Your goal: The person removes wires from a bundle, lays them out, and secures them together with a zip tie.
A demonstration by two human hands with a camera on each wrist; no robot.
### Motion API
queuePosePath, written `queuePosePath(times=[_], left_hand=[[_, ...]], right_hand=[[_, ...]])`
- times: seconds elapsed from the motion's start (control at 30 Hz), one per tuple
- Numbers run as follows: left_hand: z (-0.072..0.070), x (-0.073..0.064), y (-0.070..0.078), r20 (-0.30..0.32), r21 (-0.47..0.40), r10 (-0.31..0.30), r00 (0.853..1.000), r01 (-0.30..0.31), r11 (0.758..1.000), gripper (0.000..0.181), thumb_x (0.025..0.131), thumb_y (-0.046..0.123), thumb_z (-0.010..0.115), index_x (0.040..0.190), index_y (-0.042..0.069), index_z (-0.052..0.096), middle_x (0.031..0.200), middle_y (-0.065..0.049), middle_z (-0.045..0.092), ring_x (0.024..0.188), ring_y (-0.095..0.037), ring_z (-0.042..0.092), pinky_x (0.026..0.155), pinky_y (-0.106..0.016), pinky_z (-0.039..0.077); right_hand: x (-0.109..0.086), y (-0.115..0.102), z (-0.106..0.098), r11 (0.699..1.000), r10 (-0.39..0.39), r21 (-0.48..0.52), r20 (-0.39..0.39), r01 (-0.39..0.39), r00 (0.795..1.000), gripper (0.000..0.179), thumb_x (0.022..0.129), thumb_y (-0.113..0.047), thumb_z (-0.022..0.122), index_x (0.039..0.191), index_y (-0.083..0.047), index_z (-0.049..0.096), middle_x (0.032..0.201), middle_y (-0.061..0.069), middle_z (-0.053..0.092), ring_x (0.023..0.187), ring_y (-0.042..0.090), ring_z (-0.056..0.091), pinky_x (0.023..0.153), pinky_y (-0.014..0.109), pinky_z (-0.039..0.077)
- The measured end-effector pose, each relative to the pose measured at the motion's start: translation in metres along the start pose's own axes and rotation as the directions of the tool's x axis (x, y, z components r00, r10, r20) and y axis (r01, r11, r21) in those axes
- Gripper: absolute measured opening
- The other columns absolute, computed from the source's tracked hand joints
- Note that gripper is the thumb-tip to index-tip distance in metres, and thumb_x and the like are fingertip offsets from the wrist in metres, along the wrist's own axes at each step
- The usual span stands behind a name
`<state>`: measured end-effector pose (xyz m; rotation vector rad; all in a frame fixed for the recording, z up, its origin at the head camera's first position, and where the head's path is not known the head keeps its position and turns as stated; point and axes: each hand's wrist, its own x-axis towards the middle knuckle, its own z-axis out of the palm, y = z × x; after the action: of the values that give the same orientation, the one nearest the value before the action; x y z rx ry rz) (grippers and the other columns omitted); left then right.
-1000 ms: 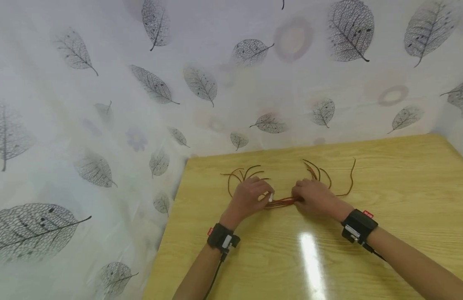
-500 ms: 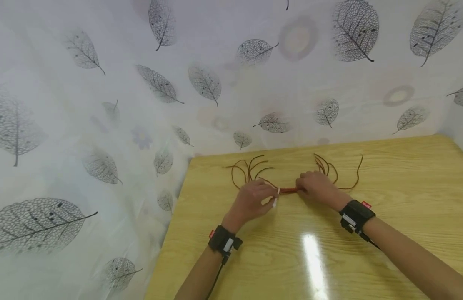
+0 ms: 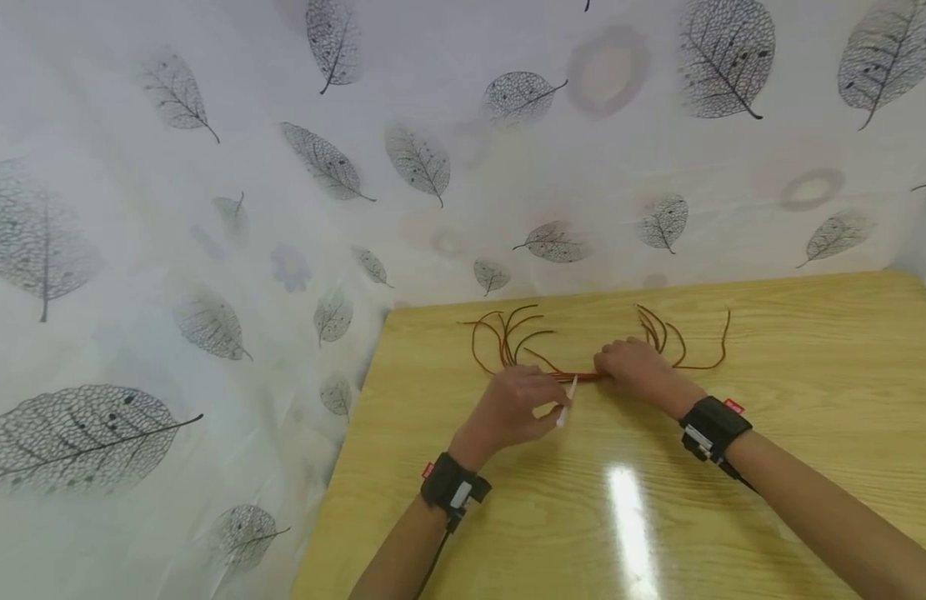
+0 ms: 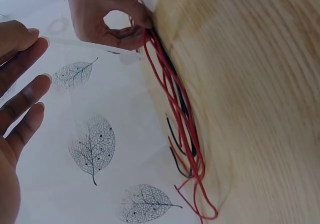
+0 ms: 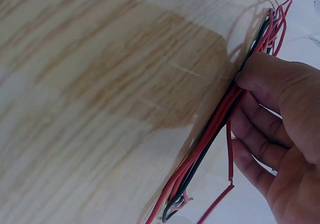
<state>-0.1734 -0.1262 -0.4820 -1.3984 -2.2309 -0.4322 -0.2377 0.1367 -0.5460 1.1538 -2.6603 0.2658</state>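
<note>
A bundle of thin red and black wires lies across the wooden table, its loose ends fanning out at both sides. My right hand pinches the bundle right of its middle; in the right wrist view the thumb presses on the wires. Left of that, my left hand holds a thin white strip between thumb and fingertips. The strip slants over the near side of the bundle, its far end close to the wires. Whether it touches them I cannot tell. In the left wrist view the strip looks translucent.
The wooden table stretches to the right and toward me. A leaf-printed sheet hangs behind the table and along its left side. Each wrist wears a black band with a camera and cable.
Both hands and the bundle have shifted away from me, toward the table's back edge. The white strip, mostly hidden by the left fingers before, now sticks out lengthwise. The right hand keeps its grip.
</note>
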Motion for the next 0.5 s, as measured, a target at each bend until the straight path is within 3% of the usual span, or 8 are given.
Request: queuePosePath(times=[0.17, 0.3, 0.5], left_hand=[[0.0046, -0.0034, 0.0036, 0.045, -0.039, 0.004, 0.999, -0.002, 0.999, 0.004, 0.088, 0.017, 0.075, 0.086, 0.019, 0.078, 0.09, 0.012, 0.075, 0.078, -0.001, 0.064, 0.074, -0.01, 0.046], [0.0039, -0.0034, 0.005, 0.021, -0.046, 0.007, 1.0, -0.006, 0.999, 0.005, 0.086, 0.015, 0.076, 0.085, 0.019, 0.077, 0.088, 0.012, 0.074, 0.076, -0.002, 0.063, 0.071, -0.01, 0.045], [0.0045, -0.0031, 0.0041, 0.014, -0.049, 0.004, 1.0, -0.004, 0.999, 0.006, 0.086, 0.014, 0.077, 0.084, 0.019, 0.077, 0.087, 0.011, 0.073, 0.076, -0.001, 0.063, 0.072, -0.009, 0.045]], right_hand=[[0.0008, -0.0004, 0.0026, 1.0, -0.008, -0.006, -0.001, 0.008, 1.0, 0.03, 0.079, -0.015, 0.089, 0.073, -0.014, 0.06, 0.066, -0.003, 0.048, 0.06, 0.014, 0.045, 0.058, 0.034, 0.041], [0.0014, 0.001, 0.0048, 1.0, -0.012, -0.004, -0.03, 0.012, 0.999, 0.029, 0.077, -0.011, 0.09, 0.071, -0.013, 0.061, 0.065, -0.002, 0.05, 0.058, 0.015, 0.048, 0.055, 0.034, 0.043], [0.0021, 0.0047, 0.0072, 1.0, 0.014, 0.021, -0.01, -0.013, 1.0, 0.029, 0.077, -0.007, 0.087, 0.07, -0.012, 0.059, 0.064, -0.002, 0.048, 0.058, 0.014, 0.044, 0.055, 0.035, 0.041]])
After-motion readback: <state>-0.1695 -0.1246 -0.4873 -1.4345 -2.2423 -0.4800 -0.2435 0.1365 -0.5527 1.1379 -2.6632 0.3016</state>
